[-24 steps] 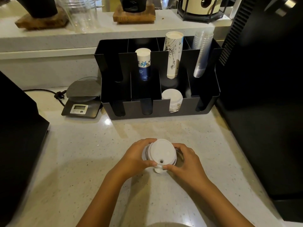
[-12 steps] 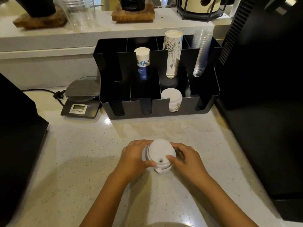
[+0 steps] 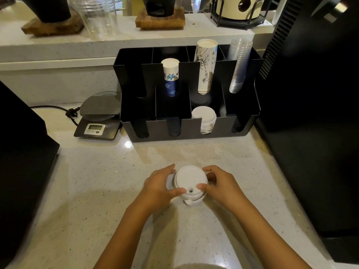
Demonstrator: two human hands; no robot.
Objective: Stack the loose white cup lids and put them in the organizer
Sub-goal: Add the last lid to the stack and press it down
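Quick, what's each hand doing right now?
Left hand: closed on the stack of round white plastic cup lids, gripping its left side.
Right hand: closed on the same stack, gripping its right side.

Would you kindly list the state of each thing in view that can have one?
Lid stack: on the counter, held on both sides.
Left hand: gripping the stack.
Right hand: gripping the stack.
Organizer: partly filled.
Stored lids: in the front row, third slot from the left.
Blue cups: stacked upside down.
Clear cups: stacked upside down.
Scale: display blank.
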